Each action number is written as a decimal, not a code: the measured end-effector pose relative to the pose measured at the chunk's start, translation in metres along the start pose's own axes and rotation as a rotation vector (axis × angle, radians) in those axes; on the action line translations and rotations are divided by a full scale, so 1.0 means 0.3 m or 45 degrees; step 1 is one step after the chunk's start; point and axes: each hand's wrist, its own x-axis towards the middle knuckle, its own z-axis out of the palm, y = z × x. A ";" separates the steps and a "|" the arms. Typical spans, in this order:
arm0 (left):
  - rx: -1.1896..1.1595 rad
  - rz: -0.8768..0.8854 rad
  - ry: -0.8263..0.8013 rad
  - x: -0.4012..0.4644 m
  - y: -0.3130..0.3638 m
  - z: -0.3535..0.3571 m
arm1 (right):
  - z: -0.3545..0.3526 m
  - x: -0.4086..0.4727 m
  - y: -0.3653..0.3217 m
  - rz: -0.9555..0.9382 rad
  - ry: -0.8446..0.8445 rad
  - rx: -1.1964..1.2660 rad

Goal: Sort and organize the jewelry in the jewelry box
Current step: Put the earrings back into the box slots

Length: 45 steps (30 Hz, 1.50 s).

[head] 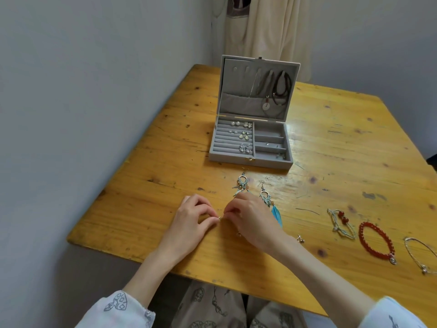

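Head view: a tiny metal piece (220,218), seemingly an earring and judged light, thin and easily dropped, is pinched just above the surface (142,209) between left hand (192,215) and right hand (250,216), each grip clamped on one end, before the open box (250,159).

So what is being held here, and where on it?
A small metal piece, too small to identify, is pinched at its two ends between the left hand and right hand.

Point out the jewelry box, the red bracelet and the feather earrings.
jewelry box (248,161): head view, front wall.
red bracelet (373,250): head view, lower beads.
feather earrings (264,196): head view, right earring's metal top.
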 end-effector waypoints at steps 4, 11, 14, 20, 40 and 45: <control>-0.014 0.001 -0.025 0.083 0.010 -0.038 | -0.065 0.068 0.035 0.085 0.016 0.164; 0.043 -0.027 0.044 0.372 -0.007 -0.109 | -0.225 0.294 0.126 0.195 0.087 0.368; 0.098 -0.051 0.076 0.508 -0.030 -0.118 | -0.251 0.398 0.172 0.230 0.012 0.370; 0.232 -0.062 0.050 0.675 -0.063 -0.103 | -0.240 0.586 0.210 0.270 -0.111 0.326; 0.413 -0.183 -0.161 0.713 -0.041 -0.089 | -0.141 0.665 0.192 0.167 -0.274 -0.014; 0.471 -0.187 -0.100 0.702 -0.039 -0.079 | -0.132 0.645 0.185 0.099 -0.144 -0.152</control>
